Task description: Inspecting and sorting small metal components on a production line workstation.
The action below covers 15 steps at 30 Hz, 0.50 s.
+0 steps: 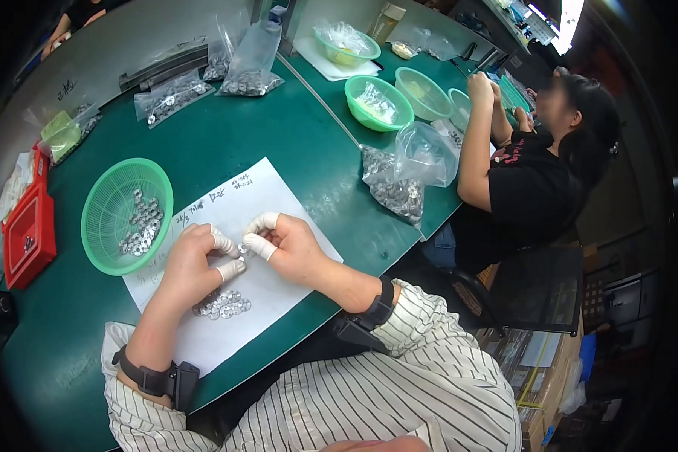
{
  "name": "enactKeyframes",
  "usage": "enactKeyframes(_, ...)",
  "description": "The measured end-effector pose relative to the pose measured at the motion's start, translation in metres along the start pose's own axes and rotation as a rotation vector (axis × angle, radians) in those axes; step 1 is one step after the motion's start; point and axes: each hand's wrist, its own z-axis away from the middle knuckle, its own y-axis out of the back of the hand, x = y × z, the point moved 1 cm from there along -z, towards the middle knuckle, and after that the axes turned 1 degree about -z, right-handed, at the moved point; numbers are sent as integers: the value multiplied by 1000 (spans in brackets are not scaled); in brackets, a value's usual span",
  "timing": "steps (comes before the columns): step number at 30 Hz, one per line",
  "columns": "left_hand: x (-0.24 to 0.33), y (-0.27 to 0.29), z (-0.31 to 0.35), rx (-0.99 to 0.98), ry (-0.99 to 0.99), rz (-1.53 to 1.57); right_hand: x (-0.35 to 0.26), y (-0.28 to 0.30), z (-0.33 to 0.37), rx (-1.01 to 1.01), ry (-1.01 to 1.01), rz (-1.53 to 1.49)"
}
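Observation:
Over a white sheet of paper (279, 203) with handwriting, my two hands meet. White finger cots cover several fingertips. My right hand (292, 248) pinches a small round silvery metal part (242, 248) between thumb and forefinger. My left hand (196, 264) is beside it, thumb and forefinger curled close to the same part; whether they touch it I cannot make out. Below my left hand lies a loose pile of similar round metal parts (224, 304) on the paper. To the left, a green mesh basket (102, 203) holds more of these parts.
Red trays (32, 233) stand at the far left. Bags of metal parts (175, 98) lie along the back, and another bag (393, 184) lies to the right. Green bowls (379, 105) sit further off. A co-worker (539, 166) in black sits at the right.

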Motion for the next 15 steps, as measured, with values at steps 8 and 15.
enactKeyframes(8,-2,1,0,11,2,5,2,-1,-2,-8,5,-6)
enactKeyframes(15,0,-1,0,-3,7,28,2,1,-4,11,9,-29)
